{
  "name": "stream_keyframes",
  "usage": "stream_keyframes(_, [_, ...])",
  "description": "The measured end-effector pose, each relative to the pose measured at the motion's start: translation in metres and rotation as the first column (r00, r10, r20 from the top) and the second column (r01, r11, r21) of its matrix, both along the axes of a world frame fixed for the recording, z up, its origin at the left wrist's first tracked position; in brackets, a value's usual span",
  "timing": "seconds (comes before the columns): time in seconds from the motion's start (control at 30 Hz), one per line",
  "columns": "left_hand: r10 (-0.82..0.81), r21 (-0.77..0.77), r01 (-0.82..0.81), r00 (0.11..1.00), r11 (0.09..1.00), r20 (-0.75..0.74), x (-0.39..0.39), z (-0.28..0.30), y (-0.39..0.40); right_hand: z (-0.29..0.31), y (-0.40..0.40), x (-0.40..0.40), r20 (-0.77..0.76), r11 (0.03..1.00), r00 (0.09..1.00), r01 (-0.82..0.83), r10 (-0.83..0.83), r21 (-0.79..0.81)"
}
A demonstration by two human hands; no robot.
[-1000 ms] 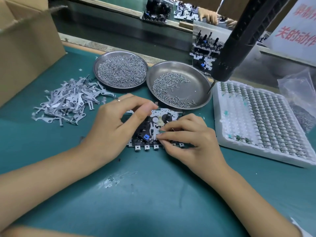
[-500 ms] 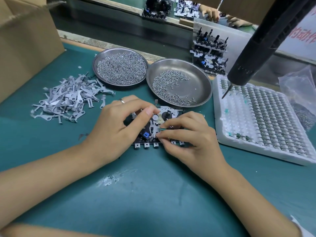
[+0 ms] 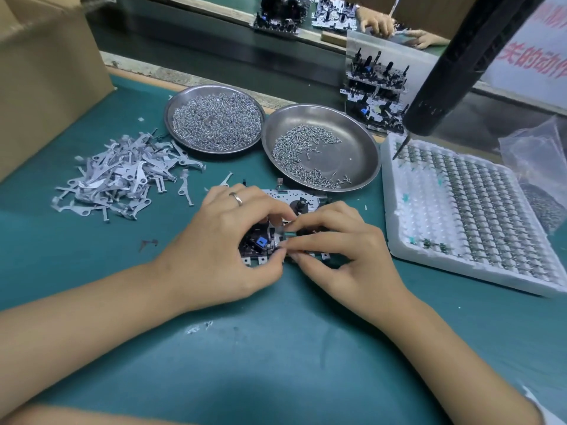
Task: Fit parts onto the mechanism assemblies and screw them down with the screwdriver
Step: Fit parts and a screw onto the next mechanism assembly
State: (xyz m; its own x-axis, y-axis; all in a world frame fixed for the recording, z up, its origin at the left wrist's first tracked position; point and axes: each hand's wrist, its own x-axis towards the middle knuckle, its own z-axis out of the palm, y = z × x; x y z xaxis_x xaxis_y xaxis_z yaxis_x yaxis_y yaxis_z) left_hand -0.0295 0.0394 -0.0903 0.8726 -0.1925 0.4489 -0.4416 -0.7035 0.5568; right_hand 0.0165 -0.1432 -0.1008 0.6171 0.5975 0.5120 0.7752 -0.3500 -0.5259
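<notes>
I had both hands on the assembly lying mid-mat: left hand gripping its edge, right hand pinching a small part into place. Fitting step; next needed the hanging screwdriver.

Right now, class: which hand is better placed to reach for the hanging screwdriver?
Right, probably. The screwdriver hangs at the right, above the white tray, on the right hand's side. The left hand would have to cross the mechanism assembly.
</notes>
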Motion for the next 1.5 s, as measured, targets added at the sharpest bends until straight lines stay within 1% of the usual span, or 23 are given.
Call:
stream_keyframes(0.1, [-0.005,0.041,0.005,1.000,0.999,-0.003,0.000,-0.003,0.000,0.002,-0.001,-0.001,-0.062,1.000,0.998,0.006,-0.005,0.025])
stream_keyframes(0.4, [-0.006,0.028,0.006,1.000,1.000,0.000,0.002,-0.004,0.000,0.006,-0.001,-0.003,-0.148,0.997,0.988,0.042,-0.033,0.059])
stream_keyframes(0.53, [-0.001,0.001,0.001,1.000,1.000,-0.009,0.003,-0.004,0.000,0.007,-0.001,-0.004,-0.141,0.997,0.989,0.053,-0.045,0.057])
stream_keyframes(0.6, [-0.004,0.011,0.004,1.000,1.000,0.003,0.004,-0.004,0.000,0.010,-0.002,-0.005,-0.115,0.986,0.989,0.104,-0.089,0.130])
stream_keyframes(0.67, [-0.004,0.009,0.004,1.000,1.000,0.014,0.005,-0.004,0.000,0.017,-0.003,-0.004,-0.083,0.939,0.976,0.215,-0.200,0.269])
stream_keyframes(0.7, [-0.006,0.002,0.006,1.000,1.000,0.016,0.005,-0.004,0.000,0.023,-0.003,-0.002,-0.082,0.892,0.960,0.279,-0.268,0.355])
stream_keyframes(0.77, [-0.016,-0.020,0.016,1.000,1.000,0.021,0.005,-0.005,0.001,0.039,-0.004,0.006,-0.133,0.761,0.916,0.391,-0.380,0.518])
stream_keyframes(0.8, [-0.019,-0.035,0.020,0.999,0.999,0.027,0.005,-0.005,0.002,0.050,-0.003,0.012,-0.155,0.710,0.894,0.430,-0.420,0.558])
stream_keyframes(0.83, [-0.022,-0.048,0.023,0.999,0.999,0.034,0.005,-0.006,0.003,0.062,-0.002,0.019,-0.164,0.683,0.877,0.457,-0.451,0.570])
stream_keyframes(0.87, [-0.025,-0.057,0.027,0.999,0.998,0.039,0.006,-0.006,0.003,0.075,-0.001,0.026,-0.167,0.676,0.870,0.470,-0.465,0.567])
stream_keyframes(0.97, [-0.025,-0.073,0.029,0.999,0.997,0.047,0.007,-0.007,0.004,0.108,0.007,0.044,-0.176,0.684,0.896,0.428,-0.408,0.591])
stream_keyframes(1.03, [-0.026,-0.083,0.029,0.999,0.996,0.045,0.008,-0.008,0.004,0.120,0.014,0.052,-0.194,0.649,0.903,0.412,-0.383,0.639])
stream_keyframes(1.1, [-0.029,-0.087,0.032,0.999,0.996,0.040,0.008,-0.008,0.003,0.126,0.021,0.054,-0.244,0.606,0.911,0.405,-0.334,0.685])
stream_keyframes(1.17, [-0.029,-0.090,0.032,0.999,0.995,0.036,0.008,-0.008,0.002,0.124,0.027,0.051,-0.285,0.589,0.926,0.377,-0.247,0.715])
stream_keyframes(1.23, [-0.026,-0.090,0.028,0.999,0.996,0.026,0.008,-0.008,0.002,0.115,0.034,0.042,-0.313,0.595,0.939,0.335,-0.144,0.731])
stream_keyframes(1.37, [-0.027,-0.087,0.028,1.000,0.996,0.008,0.007,-0.008,0.001,0.094,0.047,0.016,-0.346,0.550,0.931,0.228,0.119,0.803])
stream_keyframes(1.5, [-0.019,-0.084,0.020,1.000,0.996,0.012,0.007,-0.009,0.000,0.083,0.056,0.000,-0.328,0.521,0.927,0.193,0.180,0.831])
